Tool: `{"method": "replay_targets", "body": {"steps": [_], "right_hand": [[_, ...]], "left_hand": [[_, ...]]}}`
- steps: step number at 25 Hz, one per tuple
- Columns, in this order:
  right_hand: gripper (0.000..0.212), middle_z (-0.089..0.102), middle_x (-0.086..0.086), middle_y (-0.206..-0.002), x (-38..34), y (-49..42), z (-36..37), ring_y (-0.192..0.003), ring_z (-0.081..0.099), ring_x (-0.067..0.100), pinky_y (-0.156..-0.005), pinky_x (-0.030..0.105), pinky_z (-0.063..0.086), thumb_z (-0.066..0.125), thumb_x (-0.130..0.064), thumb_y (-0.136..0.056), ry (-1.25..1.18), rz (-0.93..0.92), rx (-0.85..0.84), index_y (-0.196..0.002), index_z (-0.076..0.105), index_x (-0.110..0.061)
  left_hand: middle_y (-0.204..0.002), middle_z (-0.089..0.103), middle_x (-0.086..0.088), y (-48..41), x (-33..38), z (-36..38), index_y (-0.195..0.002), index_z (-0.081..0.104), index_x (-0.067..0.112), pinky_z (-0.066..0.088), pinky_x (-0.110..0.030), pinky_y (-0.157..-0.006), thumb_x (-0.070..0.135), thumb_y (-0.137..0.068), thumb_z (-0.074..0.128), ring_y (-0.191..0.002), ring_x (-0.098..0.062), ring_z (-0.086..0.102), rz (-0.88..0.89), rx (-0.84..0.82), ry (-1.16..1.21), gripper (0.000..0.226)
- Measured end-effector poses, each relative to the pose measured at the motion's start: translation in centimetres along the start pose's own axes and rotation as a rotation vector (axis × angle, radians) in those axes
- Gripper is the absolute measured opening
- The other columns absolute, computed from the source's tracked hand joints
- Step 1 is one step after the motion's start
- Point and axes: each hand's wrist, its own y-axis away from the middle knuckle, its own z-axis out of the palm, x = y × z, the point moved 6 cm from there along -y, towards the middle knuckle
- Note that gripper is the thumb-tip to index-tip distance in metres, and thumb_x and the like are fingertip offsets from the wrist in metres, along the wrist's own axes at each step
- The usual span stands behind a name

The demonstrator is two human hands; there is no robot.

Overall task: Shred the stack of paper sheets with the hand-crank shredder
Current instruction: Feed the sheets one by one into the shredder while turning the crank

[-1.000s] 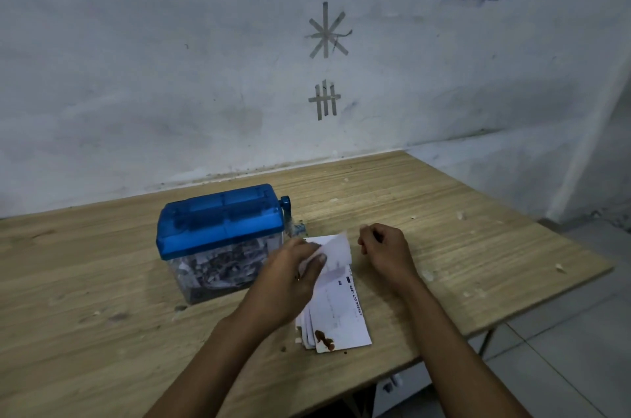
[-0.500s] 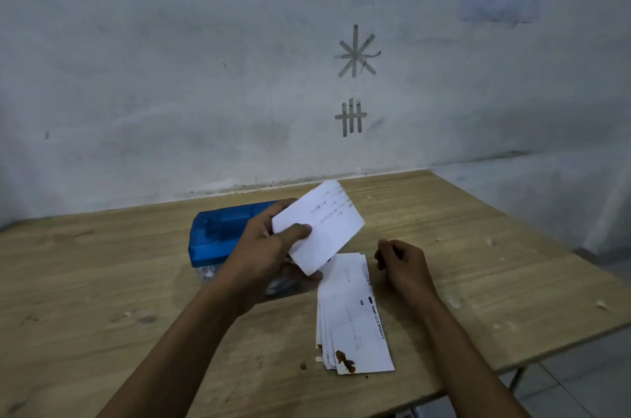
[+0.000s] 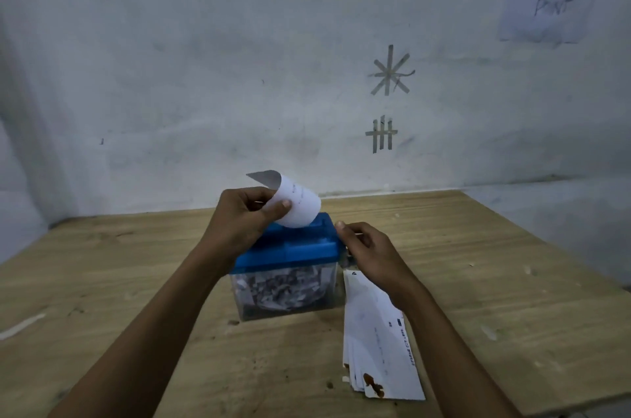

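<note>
Left hand (image 3: 239,223) pinches sheet (image 3: 301,209) over shredder (image 3: 293,248) (right hand (image 3: 372,251) at its edge, grip unclear)

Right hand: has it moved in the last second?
Yes: the right hand went from beside the stack to the shredder's right end.

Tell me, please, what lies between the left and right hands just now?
In the head view, the shredder's blue lid lies between the left hand and the right hand. The curled sheet pinched by the left hand hangs above it.
</note>
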Motion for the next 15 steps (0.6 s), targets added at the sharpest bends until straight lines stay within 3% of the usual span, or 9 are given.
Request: {"method": "replay_targets", "body": {"steps": [3,6,10,15], "right_hand": [[0.058,0.069,-0.008,-0.104,-0.1,0.1,0.5,-0.097,0.065,0.009,-0.083,0.030,0.053,0.057,-0.080,-0.076,0.050,0.033,0.003,-0.107,0.064,-0.031],[0.055,0.066,-0.010,-0.106,-0.3,-0.1,1.0,-0.100,0.063,0.009,-0.077,0.026,0.049,0.062,-0.078,-0.074,0.090,0.050,-0.002,-0.105,0.062,-0.032],[0.059,0.065,-0.013,-0.110,0.1,-0.1,1.5,-0.103,0.062,0.006,-0.079,0.026,0.049,0.062,-0.081,-0.071,0.100,0.076,-0.015,-0.109,0.063,-0.036],[0.065,0.065,-0.011,-0.111,0.0,0.1,1.5,-0.104,0.061,0.009,-0.082,0.031,0.050,0.060,-0.083,-0.068,0.098,0.102,-0.036,-0.112,0.062,-0.034]], "left_hand": [[-0.096,0.075,0.004,-0.9,-0.5,-1.3,-0.091,0.076,0.023,0.056,-0.026,-0.078,0.010,-0.087,0.076,-0.091,-0.013,0.069,0.032,0.004,-0.110,0.014],[-0.094,0.076,-0.001,-1.3,-1.6,-2.6,-0.087,0.071,0.010,0.058,-0.026,-0.073,0.006,-0.084,0.079,-0.088,-0.015,0.070,-0.004,0.043,-0.056,0.009],[-0.091,0.077,0.001,-1.2,-2.3,-2.8,-0.083,0.069,0.014,0.056,-0.019,-0.065,0.004,-0.083,0.079,-0.083,-0.011,0.073,-0.007,0.029,-0.027,0.015],[-0.095,0.078,-0.002,-2.0,-2.5,-3.2,-0.095,0.067,0.005,0.060,-0.025,-0.072,0.009,-0.085,0.078,-0.091,-0.015,0.074,-0.016,-0.012,-0.069,0.015]]}}
